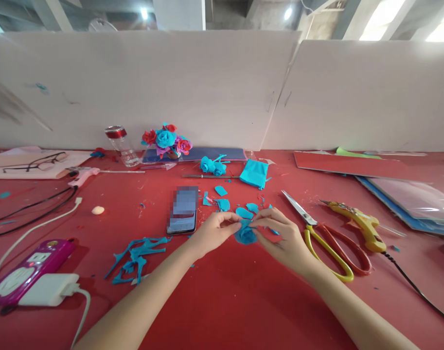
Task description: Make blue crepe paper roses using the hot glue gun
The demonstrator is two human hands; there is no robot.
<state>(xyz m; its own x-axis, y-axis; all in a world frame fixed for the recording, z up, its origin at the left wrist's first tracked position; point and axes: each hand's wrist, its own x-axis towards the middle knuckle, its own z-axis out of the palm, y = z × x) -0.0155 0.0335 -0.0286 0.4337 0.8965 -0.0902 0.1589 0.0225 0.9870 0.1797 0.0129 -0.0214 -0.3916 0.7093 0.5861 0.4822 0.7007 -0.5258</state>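
A blue paper flower (245, 234) is held just above the red table between my two hands. My left hand (216, 232) pinches its upper left side with thumb and forefinger. From the right, my right hand (283, 237) has its fingertips closed on the flower's other edge. Loose blue petals (222, 204) lie right behind the hands, some partly covered by my fingers. Farther back are finished-looking blue roses (212, 166) on stems and a folded blue crepe sheet (254, 173).
Scissors (316, 233) and a yellow glue gun (360, 223) lie at the right. A phone (183, 210) and blue scraps (136, 257) are left of the hands. A power strip (32, 272), pink glue gun (83, 177), bottle (123, 146) and flower bouquet (166, 140) stand or lie farther left.
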